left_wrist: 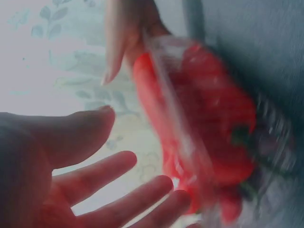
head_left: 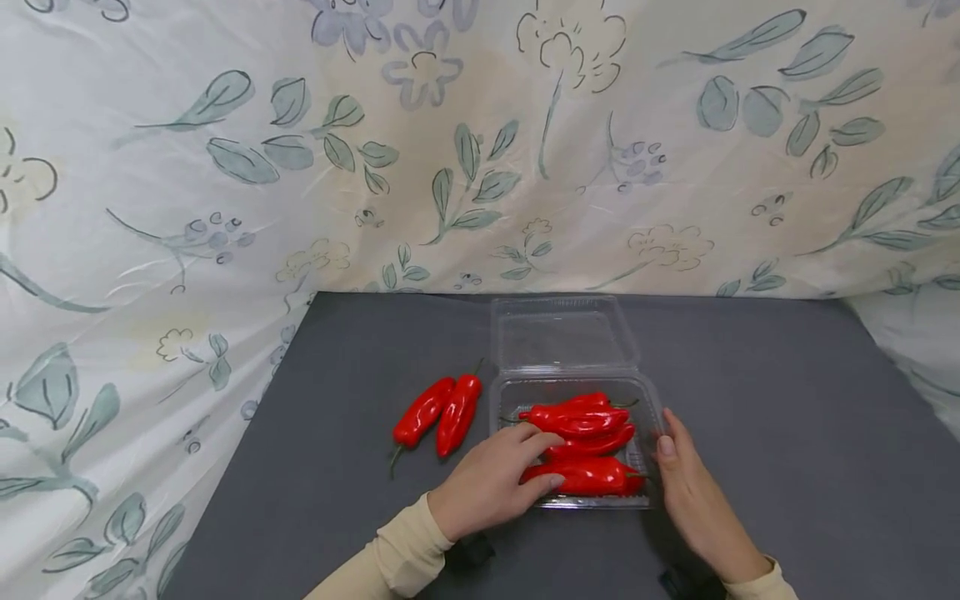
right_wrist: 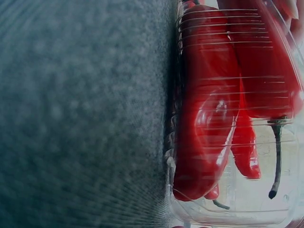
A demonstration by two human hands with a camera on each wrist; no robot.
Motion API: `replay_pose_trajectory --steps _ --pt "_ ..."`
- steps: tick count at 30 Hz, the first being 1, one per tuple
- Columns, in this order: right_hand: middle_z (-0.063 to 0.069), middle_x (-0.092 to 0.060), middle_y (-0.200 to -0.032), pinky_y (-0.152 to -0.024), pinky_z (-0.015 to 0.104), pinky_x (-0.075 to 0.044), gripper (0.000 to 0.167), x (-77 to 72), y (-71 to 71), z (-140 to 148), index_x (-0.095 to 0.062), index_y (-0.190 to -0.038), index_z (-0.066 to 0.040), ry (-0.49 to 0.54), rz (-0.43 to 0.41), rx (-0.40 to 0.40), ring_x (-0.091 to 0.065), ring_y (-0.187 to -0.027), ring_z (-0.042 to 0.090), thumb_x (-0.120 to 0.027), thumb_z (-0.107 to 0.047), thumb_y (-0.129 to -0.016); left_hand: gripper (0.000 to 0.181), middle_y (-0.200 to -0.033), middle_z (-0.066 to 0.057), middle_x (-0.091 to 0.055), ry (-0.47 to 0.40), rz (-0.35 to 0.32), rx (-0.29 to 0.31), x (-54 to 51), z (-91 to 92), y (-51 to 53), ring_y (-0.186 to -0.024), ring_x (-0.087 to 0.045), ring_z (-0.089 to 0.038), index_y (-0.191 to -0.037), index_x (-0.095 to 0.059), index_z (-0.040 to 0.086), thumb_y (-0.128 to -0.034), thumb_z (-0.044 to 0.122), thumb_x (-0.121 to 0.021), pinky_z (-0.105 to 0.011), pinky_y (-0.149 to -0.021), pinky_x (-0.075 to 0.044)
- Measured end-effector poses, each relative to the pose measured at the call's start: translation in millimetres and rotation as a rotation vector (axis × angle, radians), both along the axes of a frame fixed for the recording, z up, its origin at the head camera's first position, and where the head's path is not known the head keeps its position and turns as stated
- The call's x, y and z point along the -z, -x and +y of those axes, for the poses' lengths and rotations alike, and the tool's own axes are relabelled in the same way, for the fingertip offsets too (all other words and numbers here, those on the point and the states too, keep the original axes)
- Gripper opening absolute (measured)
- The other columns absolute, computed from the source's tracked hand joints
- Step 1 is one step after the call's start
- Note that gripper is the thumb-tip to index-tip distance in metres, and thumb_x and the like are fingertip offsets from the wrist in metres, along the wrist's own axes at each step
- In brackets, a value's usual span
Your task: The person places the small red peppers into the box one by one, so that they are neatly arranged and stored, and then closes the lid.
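Note:
A clear plastic clamshell box [head_left: 647, 400] lies with its lid [head_left: 566, 333] folded back. Several glossy red peppers [head_left: 581, 477] are in its base, some stacked on each other. Over the left part of the base is my left hand [head_left: 491, 475], its fingers spread and slightly bent. In the left wrist view a gap shows between its thumb and fingers, with nothing held there. My right hand [head_left: 693, 492] rests along the box's right side, fingers fairly straight and thumb near the rim. The right wrist view shows a pepper [right_wrist: 206, 104] through the ribbed clear wall.
Two more red peppers, one with its stem toward me [head_left: 423, 412] and one with its stem away [head_left: 459, 417], lie left of the box on the dark grey tabletop [head_left: 765, 400]. A floral cloth [head_left: 480, 150] hangs behind and at the sides.

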State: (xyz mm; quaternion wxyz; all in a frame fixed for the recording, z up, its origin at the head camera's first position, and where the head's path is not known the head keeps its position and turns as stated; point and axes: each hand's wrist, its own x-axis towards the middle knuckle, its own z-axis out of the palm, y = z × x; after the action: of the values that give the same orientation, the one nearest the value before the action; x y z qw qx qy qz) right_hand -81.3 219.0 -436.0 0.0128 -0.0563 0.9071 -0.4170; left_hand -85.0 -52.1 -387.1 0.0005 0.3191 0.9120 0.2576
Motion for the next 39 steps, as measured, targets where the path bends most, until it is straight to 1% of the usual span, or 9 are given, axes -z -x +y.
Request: replay_pose_trajectory --steps 4,7,9,13,17,22,26,32,39 --pt "0.029 -0.039 -0.141 -0.091 0.064 -0.041 0.058 -0.7 0.6 2 -0.009 -0.153 -0.004 -0.01 0.008 0.001 -0.054 -0.115 0.047 -0.024 -0.034 -0.105 0.035 -0.109 0.003 -0.064 -0.091 0.042 -0.065 -14.1 -13.0 9.6 -0.093 -0.058 -0.009 -0.121 -0.064 0.016 -0.0891 0.03 -0.067 -0.021 -0.08 -0.051" --pt "0.029 -0.04 -0.141 -0.091 0.064 -0.04 0.057 -0.7 1.3 2 -0.01 -0.153 -0.004 -0.009 0.02 0.002 -0.053 -0.115 0.048 -0.024 -0.032 -0.105 0.032 -0.108 0.003 -0.064 -0.141 0.09 -0.153 -22.5 -25.4 18.6 -0.095 -0.059 -0.011 -0.118 -0.065 0.016 -0.0888 0.028 -0.068 -0.024 -0.079 -0.052" --pt "0.03 -0.04 -0.14 -0.091 0.064 -0.04 0.056 -0.7 1.3 2 -0.01 -0.153 -0.004 -0.013 0.026 0.003 -0.053 -0.115 0.048 -0.024 -0.032 -0.105 0.031 -0.109 0.002 -0.064 -0.141 0.12 -0.23 -25.5 -34.2 24.9 -0.096 -0.059 -0.014 -0.118 -0.066 0.017 -0.0883 0.027 -0.069 -0.028 -0.079 -0.053" --pt "0.03 -0.041 -0.139 -0.091 0.065 -0.041 0.056 0.0 1.2 2 -0.011 -0.152 -0.004 -0.013 0.026 0.004 -0.054 -0.115 0.048 -0.024 -0.031 -0.105 0.029 -0.108 -0.003 -0.065 -0.113 0.147 -0.382 -23.7 -51.2 36.2 -0.094 -0.06 -0.018 -0.115 -0.067 0.015 -0.0873 0.022 -0.069 -0.034 -0.076 -0.055" --pt "0.031 -0.041 -0.14 -0.091 0.065 -0.041 0.056 0.3 1.5 2 -0.011 -0.152 -0.003 -0.015 0.023 0.004 -0.054 -0.114 0.048 -0.023 -0.031 -0.105 0.028 -0.107 -0.008 -0.065 -0.081 0.121 -0.47 -15.0 -67.6 45.2 -0.09 -0.061 -0.023 -0.113 -0.067 0.011 -0.0859 0.017 -0.07 -0.038 -0.074 -0.055" --pt "0.033 -0.039 -0.14 -0.09 0.065 -0.041 0.056 0.2 2.3 2 -0.01 -0.152 -0.003 -0.029 0.015 0.0 -0.054 -0.115 0.048 -0.023 -0.031 -0.106 0.03 -0.104 -0.013 -0.064 0.018 0.059 -0.524 1.2 -88.0 53.7 -0.085 -0.059 -0.025 -0.112 -0.067 0.007 -0.0831 0.012 -0.071 -0.039 -0.071 -0.054" --pt "0.033 -0.041 -0.139 -0.09 0.065 -0.04 0.055 0.5 2.1 2 -0.011 -0.152 -0.003 -0.031 0.03 0.002 -0.055 -0.114 0.048 -0.024 -0.03 -0.106 0.033 -0.106 -0.013 -0.064 0.089 -0.014 -0.541 11.4 -97.6 57.2 -0.087 -0.059 -0.026 -0.114 -0.066 0.007 -0.0828 0.016 -0.073 -0.04 -0.073 -0.053" --pt "0.03 -0.043 -0.138 -0.089 0.064 -0.041 0.055 1.4 2.4 2 -0.012 -0.152 -0.005 -0.033 0.036 0.008 -0.055 -0.113 0.046 -0.025 -0.031 -0.105 0.038 -0.109 -0.013 -0.063 0.119 -0.104 -0.547 17.2 -101.8 60.5 -0.088 -0.058 -0.026 -0.117 -0.065 0.008 -0.0829 0.02 -0.073 -0.041 -0.077 -0.052" --pt "0.03 -0.042 -0.139 -0.09 0.064 -0.041 0.056 1.9 2.2 2 -0.011 -0.153 -0.005 -0.036 0.014 0.006 -0.054 -0.115 0.045 -0.025 -0.032 -0.105 0.041 -0.106 -0.013 -0.062 0.137 -0.118 -0.555 21.3 -103.6 62.3 -0.085 -0.058 -0.025 -0.118 -0.064 0.009 -0.0794 0.016 -0.076 -0.04 -0.075 -0.051"
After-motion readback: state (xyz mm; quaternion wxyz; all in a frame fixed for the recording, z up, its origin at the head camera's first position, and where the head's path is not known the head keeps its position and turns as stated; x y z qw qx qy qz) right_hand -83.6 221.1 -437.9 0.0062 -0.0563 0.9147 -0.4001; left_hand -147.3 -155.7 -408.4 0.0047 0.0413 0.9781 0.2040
